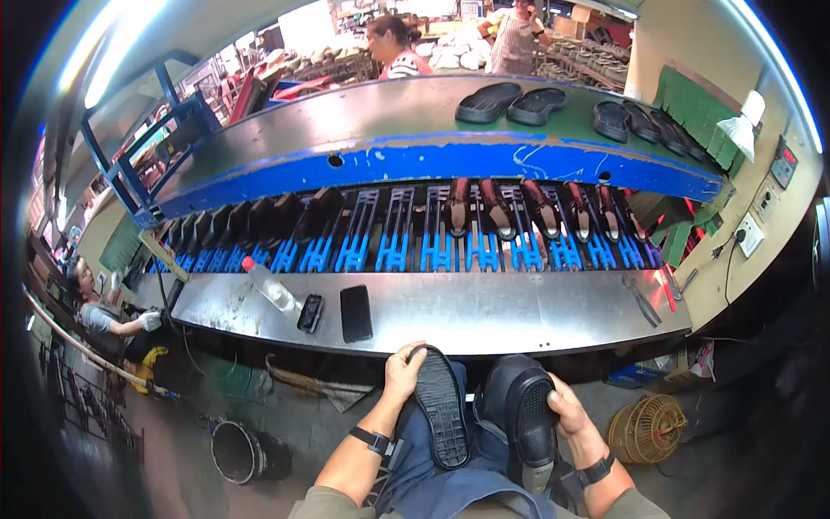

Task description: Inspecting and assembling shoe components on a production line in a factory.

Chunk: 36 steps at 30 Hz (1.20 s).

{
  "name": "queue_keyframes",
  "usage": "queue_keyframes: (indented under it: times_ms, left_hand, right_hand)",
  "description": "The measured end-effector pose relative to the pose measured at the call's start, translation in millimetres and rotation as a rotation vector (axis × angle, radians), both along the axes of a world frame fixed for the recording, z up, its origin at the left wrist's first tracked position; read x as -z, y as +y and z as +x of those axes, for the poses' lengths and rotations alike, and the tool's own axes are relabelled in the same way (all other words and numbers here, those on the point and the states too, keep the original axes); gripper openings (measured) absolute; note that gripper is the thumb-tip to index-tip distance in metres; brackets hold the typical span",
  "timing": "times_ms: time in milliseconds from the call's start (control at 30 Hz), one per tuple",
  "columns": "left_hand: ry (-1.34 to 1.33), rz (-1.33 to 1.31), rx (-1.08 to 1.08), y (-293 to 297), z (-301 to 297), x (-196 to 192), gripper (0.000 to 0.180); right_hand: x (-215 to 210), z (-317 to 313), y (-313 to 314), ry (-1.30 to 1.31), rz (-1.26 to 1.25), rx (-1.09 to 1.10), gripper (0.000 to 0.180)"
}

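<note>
My left hand (400, 375) is closed on the edge of a black shoe sole (443, 406), which stands upright over my lap with its ridged side facing me. Closed around the side of a black shoe (529, 415) is my right hand (567, 408). The shoe is tilted, with a dark dotted surface toward me and a grey-green piece showing at its lower end. The two pieces are held side by side with a small gap between them.
Before me runs a metal ledge (450, 303) with a bottle (271, 285), two phones (355, 313) and hand tools (641, 304). Behind it, shoes sit on a blue-barred rack (393, 238) under a green bench (346, 130). A bucket (238, 451) and wicker basket (648, 428) flank me.
</note>
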<state>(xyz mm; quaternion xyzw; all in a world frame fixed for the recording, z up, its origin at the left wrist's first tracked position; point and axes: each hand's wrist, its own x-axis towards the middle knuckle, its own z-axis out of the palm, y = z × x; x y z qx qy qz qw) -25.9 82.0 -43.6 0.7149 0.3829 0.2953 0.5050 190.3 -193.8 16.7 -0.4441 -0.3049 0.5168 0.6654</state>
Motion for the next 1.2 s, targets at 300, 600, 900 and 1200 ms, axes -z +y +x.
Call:
queue_keyframes:
  times_ms: [300, 600, 900, 1200]
  left_hand:
    - [-0.780, -0.818, 0.435, -22, -42, -91, 0.085]
    - [-0.822, -0.709, 0.391, -54, -34, -122, 0.081]
    - [-0.327, -0.189, 0.490, -99, -12, -173, 0.077]
    - [-0.423, -0.130, 0.536, -111, -11, -177, 0.063]
  right_hand:
    - [56, -24, -43, 0.333, -0.242, -0.123, 0.089]
    - [-18, -35, 4, 0.287, -0.083, -0.330, 0.083]
    - [-28, -67, 6, -0.020, 0.025, -0.389, 0.086]
    - [-26, -65, -1, -0.013, 0.061, -0.305, 0.083]
